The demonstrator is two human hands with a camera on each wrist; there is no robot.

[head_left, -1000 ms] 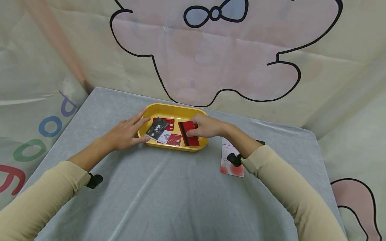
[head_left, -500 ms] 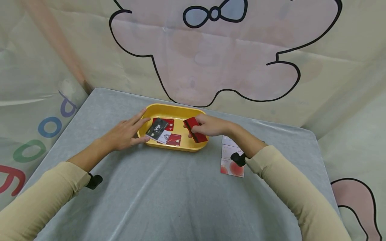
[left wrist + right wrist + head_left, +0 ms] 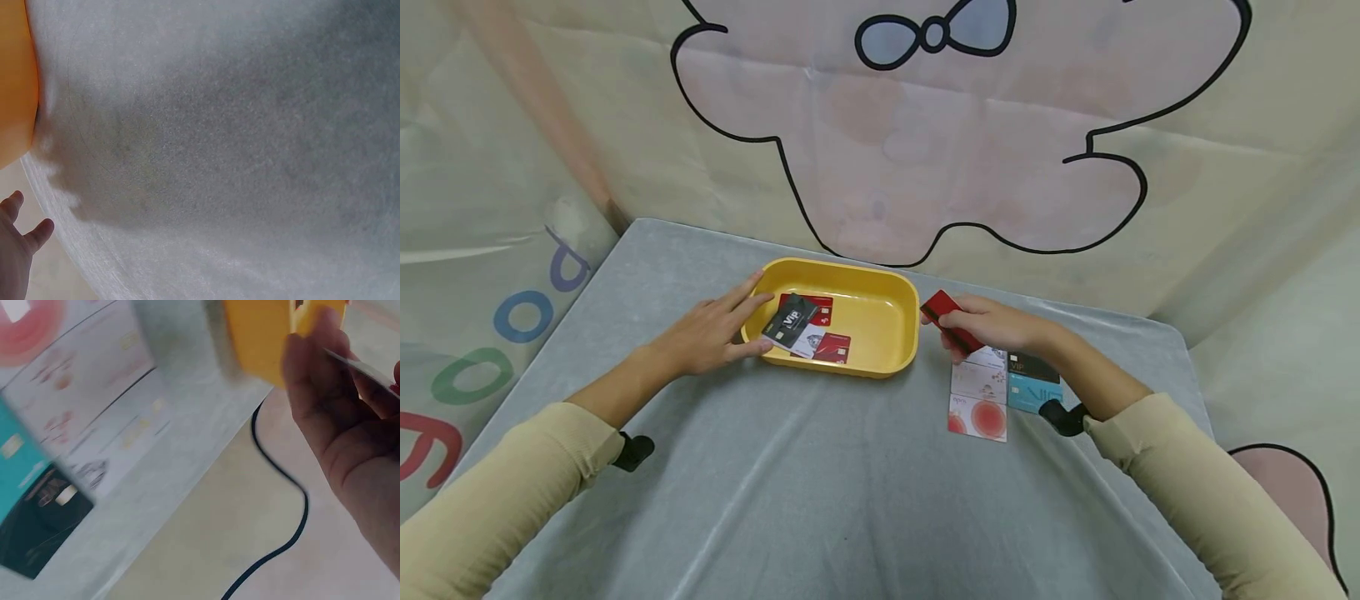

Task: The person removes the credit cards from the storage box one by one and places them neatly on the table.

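Note:
In the head view my right hand (image 3: pixel 996 323) pinches a red card (image 3: pixel 946 310) with a black stripe, between the yellow tray and the laid-out cards. The right wrist view shows this hand's curled fingers and the card's thin edge. My left hand (image 3: pixel 715 332) lies with spread fingers at the left rim of the yellow tray (image 3: pixel 901 367). Inside the tray's left part, a black VIP card (image 3: pixel 792 320) overlaps a white card (image 3: pixel 808 342) and two red cards, one (image 3: pixel 824 310) behind and one (image 3: pixel 835 348) in front.
Right of the tray, several cards lie edge to edge on the grey cloth-covered table (image 3: pixel 820 483): a white one with red circles (image 3: pixel 979 417), pale ones (image 3: pixel 979 382), a blue one (image 3: pixel 1032 392) and a black VIP one (image 3: pixel 1033 367). A printed curtain (image 3: pixel 925 167) hangs behind.
My right hand has lifted the red card from the tray and carried it right, past the rim. Its arm has moved off the blue and black cards. The left hand has stayed put.

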